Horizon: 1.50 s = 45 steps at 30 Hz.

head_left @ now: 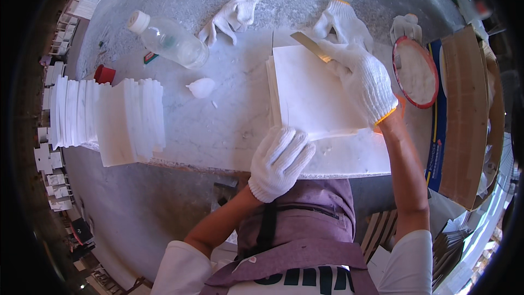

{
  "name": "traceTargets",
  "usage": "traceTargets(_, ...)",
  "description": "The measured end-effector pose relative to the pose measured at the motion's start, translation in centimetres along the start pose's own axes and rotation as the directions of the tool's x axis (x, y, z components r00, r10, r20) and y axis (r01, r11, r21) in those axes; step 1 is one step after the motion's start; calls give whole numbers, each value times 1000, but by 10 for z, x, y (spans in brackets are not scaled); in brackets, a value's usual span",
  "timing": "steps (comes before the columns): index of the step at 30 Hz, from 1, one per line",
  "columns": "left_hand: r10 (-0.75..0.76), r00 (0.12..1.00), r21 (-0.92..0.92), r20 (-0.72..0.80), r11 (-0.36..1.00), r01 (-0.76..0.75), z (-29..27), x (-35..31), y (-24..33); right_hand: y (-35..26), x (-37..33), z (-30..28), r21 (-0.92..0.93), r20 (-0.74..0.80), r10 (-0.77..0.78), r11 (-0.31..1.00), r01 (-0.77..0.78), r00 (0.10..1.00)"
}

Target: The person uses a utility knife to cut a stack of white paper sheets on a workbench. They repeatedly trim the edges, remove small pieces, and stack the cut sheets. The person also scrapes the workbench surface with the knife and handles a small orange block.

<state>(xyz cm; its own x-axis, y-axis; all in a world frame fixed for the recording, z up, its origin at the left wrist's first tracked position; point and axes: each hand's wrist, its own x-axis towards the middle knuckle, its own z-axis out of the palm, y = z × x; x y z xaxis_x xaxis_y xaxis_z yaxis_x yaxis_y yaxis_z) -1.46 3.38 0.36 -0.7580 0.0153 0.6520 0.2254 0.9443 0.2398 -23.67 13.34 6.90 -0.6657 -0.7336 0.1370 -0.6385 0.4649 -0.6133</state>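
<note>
"Head view: contents?"
"One squared stack of thin white sheets (pixel 322 95), one o'clock. White-knit-gloved right hand (pixel 364 74), pinching a flat tan strip (pixel 310 45) at the stack's twelve. White-knit-gloved left hand (pixel 281 157), fingers pressed together at its seven; grip, can't tell."
"Progress?"
"Stacking seems done; remainder unclear from here."
"Writing?"
"Pale lettering, blue-edged cardboard box (pixel 464 104), three o'clock; dark letters, white shirt (pixel 248 290), six."

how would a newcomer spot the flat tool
On the pale veined bench, find the stack of white sheets. At its far edge, the gloved right hand grips the flat tool: a narrow brownish strip, unlike the white gloves lying nearby.
</note>
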Motion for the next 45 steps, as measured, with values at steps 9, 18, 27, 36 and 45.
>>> traceTargets(9, -6, 1000, -1, -2, 1000, 6, 2, 1, -1, 5, -1, -3, 69, -4, -100, 993, 100, 995)
traceTargets(18, -1, 998, -32, -63, 999, -1, 3, 8, 0, 2, -17, 7, -27, -23, -118, 993, 117, 993)
traceTargets(27, -4, 997, -11, -73, 1000, 4, 3, 5, 1, -7, -34, 6, 108, 23, -20, 994, 17, 1000)
traceTargets(36, -4, 998, -33, -56, 999, 3, 6, 1, -2, -13, -17, 15, -23, -46, 1, 1000, -2, 999)
traceTargets(45, -8, 997, 5, -73, 1000, 8, 5, -2, 0, -12, -8, 22, -49, -69, -121, 992, 118, 990)
